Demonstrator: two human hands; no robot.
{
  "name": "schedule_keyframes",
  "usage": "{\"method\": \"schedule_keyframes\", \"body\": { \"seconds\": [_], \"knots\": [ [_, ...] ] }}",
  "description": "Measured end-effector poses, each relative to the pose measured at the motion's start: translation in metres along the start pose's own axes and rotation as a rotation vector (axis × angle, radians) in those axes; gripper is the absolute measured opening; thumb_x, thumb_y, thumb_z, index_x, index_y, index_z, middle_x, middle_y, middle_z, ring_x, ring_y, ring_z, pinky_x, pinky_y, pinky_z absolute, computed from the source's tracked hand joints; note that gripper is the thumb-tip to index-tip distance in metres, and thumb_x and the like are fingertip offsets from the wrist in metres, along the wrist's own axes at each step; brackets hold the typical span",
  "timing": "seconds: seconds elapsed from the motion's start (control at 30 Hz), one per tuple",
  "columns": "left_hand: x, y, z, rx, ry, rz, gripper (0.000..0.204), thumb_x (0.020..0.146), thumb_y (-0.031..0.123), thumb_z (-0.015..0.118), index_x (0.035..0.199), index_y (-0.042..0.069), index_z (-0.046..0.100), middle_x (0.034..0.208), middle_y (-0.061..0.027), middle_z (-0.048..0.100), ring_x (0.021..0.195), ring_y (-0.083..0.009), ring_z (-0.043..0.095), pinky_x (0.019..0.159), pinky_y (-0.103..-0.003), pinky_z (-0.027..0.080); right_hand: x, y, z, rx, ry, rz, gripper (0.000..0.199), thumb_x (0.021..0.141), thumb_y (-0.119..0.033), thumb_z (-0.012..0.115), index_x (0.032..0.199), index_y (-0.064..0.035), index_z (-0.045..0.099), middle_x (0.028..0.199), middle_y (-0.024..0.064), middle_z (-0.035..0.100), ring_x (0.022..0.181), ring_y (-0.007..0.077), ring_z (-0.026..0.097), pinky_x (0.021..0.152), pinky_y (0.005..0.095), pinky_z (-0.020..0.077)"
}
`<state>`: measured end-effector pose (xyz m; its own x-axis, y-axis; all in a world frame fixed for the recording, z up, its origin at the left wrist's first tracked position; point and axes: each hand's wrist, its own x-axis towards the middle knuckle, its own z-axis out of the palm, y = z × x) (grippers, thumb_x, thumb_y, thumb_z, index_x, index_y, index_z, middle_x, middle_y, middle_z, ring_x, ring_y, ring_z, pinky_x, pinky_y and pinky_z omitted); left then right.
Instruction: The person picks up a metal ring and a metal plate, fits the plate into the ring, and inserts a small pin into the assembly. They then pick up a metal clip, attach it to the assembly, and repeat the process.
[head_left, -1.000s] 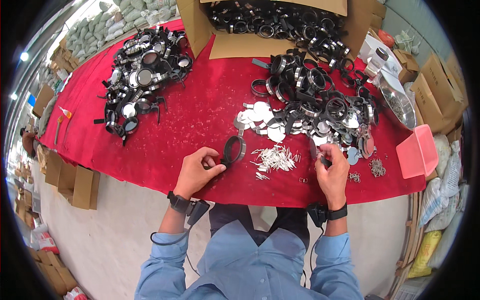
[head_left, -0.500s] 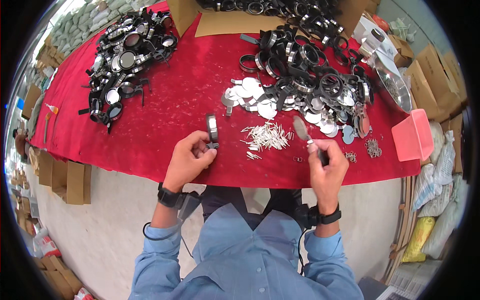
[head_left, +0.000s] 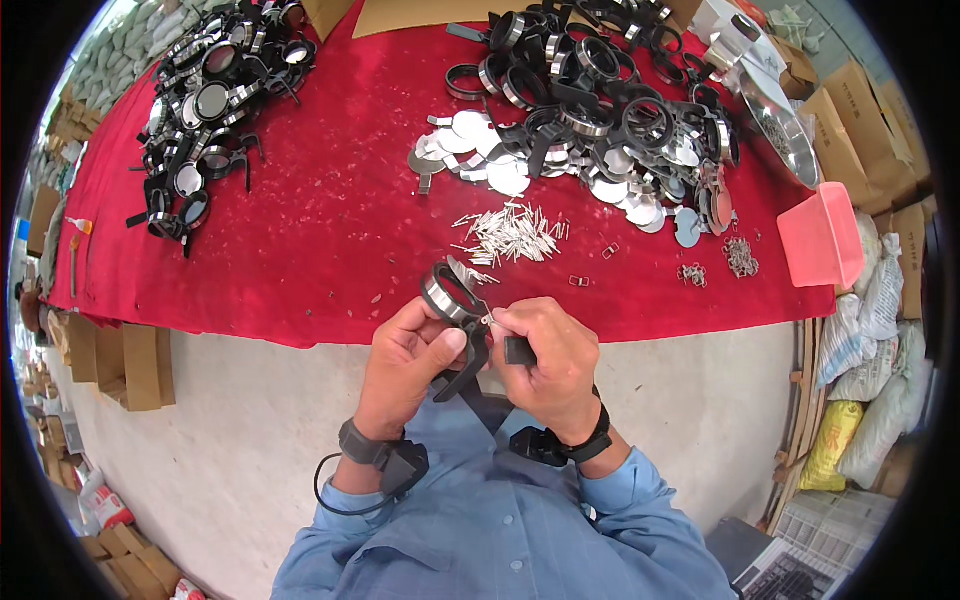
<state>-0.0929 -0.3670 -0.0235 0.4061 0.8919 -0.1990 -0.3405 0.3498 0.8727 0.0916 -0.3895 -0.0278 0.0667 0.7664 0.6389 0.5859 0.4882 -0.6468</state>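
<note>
Just off the table's near edge, my left hand [head_left: 405, 365] is closed around a black-and-silver ring [head_left: 440, 298] with a curved black handle [head_left: 464, 375] pointing down. A thin round metal disc [head_left: 463, 272] stands tilted at the ring's far side. My right hand [head_left: 548, 365] is closed, its thumb and fingertips pinching at the joint where disc and ring meet. A small pale piece [head_left: 488, 320] shows at those fingertips. Some black piece [head_left: 520, 350] sticks out of the right hand's curled fingers; its kind is hidden. Beyond the hands lies a heap of small white pins [head_left: 515, 232].
Loose metal discs [head_left: 508, 178] and black rings [head_left: 590, 120] are piled at the back right. Another pile of rings with discs [head_left: 210, 100] lies left. Small wire clips [head_left: 740, 257], a pink bin [head_left: 820, 237] and a metal bowl [head_left: 785, 135] are at right.
Both hands have come together and nearer to me, off the table's edge. The ring has turned to show its opening, and the disc from my right hand is now against it.
</note>
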Motion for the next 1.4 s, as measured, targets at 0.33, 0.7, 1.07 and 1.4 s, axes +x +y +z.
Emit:
{"method": "schedule_keyframes", "body": {
  "seconds": [0.33, 0.7, 1.07, 1.4],
  "knots": [
    [-0.001, -0.012, 0.002, 0.002, 0.0, -0.005, 0.026, 0.101, 0.013, 0.07, 0.122, 0.0, 0.061, 0.108, -0.0081, 0.072, 0.091, -0.012, 0.07, 0.079, -0.027, 0.058, -0.011, 0.002, -0.005, 0.083, -0.024, 0.089, 0.031, 0.072, 0.004, 0.079, 0.101, -0.0039, 0.068, 0.085, 0.0093, 0.068, 0.068, 0.0265, 0.069, 0.058, 0.0348, 0.0524],
    [-0.004, -0.013, 0.002, -0.004, 0.003, 0.013, 0.022, 0.101, 0.012, 0.07, 0.118, 0.0, 0.062, 0.103, -0.007, 0.073, 0.085, -0.0098, 0.067, 0.074, -0.026, 0.056, -0.011, -0.003, -0.008, 0.091, -0.076, 0.092, 0.03, 0.073, 0.003, 0.079, 0.099, -0.0042, 0.068, 0.084, 0.0086, 0.068, 0.066, 0.0263, 0.068, 0.057, 0.0352, 0.052],
    [-0.006, -0.024, 0.016, -0.053, 0.244, 0.123, 0.03, 0.106, 0.02, 0.058, 0.127, -0.001, 0.063, 0.106, -0.0052, 0.071, 0.086, -0.0083, 0.066, 0.075, -0.024, 0.054, -0.014, -0.01, -0.006, 0.126, -0.218, -0.055, 0.025, 0.081, -0.007, 0.08, 0.104, -0.0069, 0.071, 0.089, 0.0043, 0.068, 0.066, 0.0205, 0.066, 0.058, 0.0324, 0.0506],
    [-0.013, -0.029, 0.02, 0.008, 0.19, 0.143, 0.035, 0.099, 0.016, 0.053, 0.124, -0.008, 0.06, 0.097, -0.0156, 0.072, 0.065, -0.0174, 0.07, 0.053, -0.03, 0.059, -0.016, -0.007, -0.006, 0.651, -0.033, 0.64, 0.021, 0.105, -0.009, 0.062, 0.122, 0.0026, 0.06, 0.092, 0.0019, 0.065, 0.074, 0.004, 0.056, 0.063, 0.024, 0.0472]
  ]
}}
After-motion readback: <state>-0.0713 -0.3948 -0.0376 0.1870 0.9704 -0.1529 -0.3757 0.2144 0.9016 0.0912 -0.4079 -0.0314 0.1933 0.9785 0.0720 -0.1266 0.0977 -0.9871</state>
